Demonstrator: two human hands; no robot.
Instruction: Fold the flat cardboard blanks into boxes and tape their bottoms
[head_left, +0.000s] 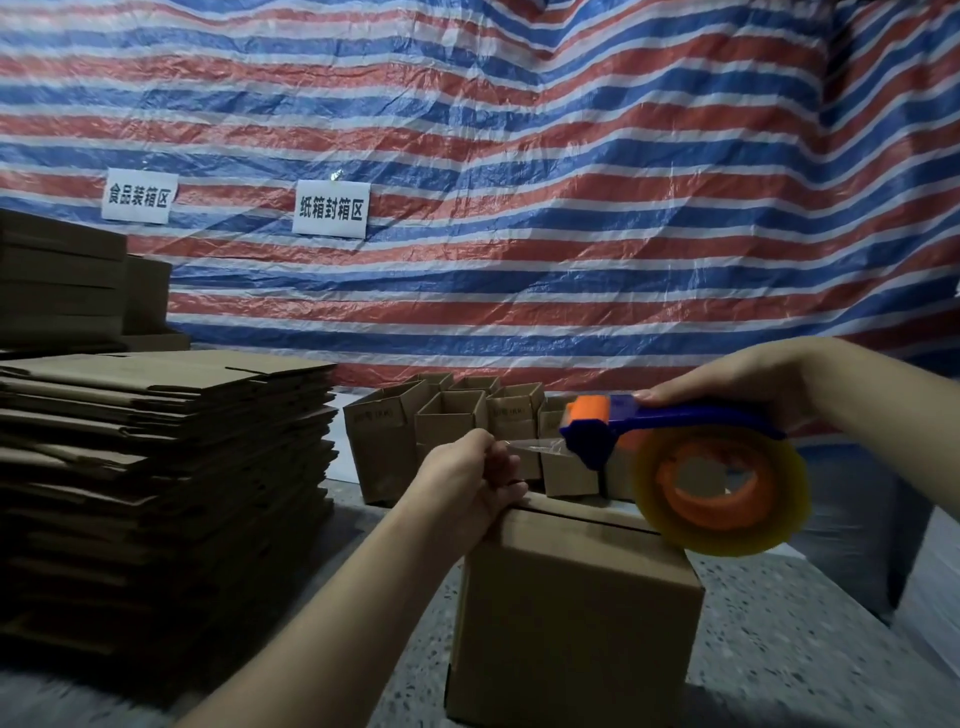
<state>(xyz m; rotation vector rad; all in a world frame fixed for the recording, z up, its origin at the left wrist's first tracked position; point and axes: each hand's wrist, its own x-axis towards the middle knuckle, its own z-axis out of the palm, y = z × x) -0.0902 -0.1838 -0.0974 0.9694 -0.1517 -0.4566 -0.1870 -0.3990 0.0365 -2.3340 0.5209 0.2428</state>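
Observation:
A folded brown cardboard box (571, 623) stands on the floor in front of me, flaps closed on top. My left hand (478, 483) rests at its top left edge and pinches the free end of clear tape (535, 446). That strip runs to a blue and orange tape dispenser (675, 457) with a yellowish roll, which my right hand (727, 384) grips by the handle just above the box's top right. A tall stack of flat cardboard blanks (166, 467) sits on the left.
Several open-topped boxes (452, 431) stand in a group behind the one in front. More flat cardboard (62, 280) is piled at far left. A striped red, white and blue tarp (519, 182) with two paper signs hangs behind. The floor (779, 649) is speckled grey.

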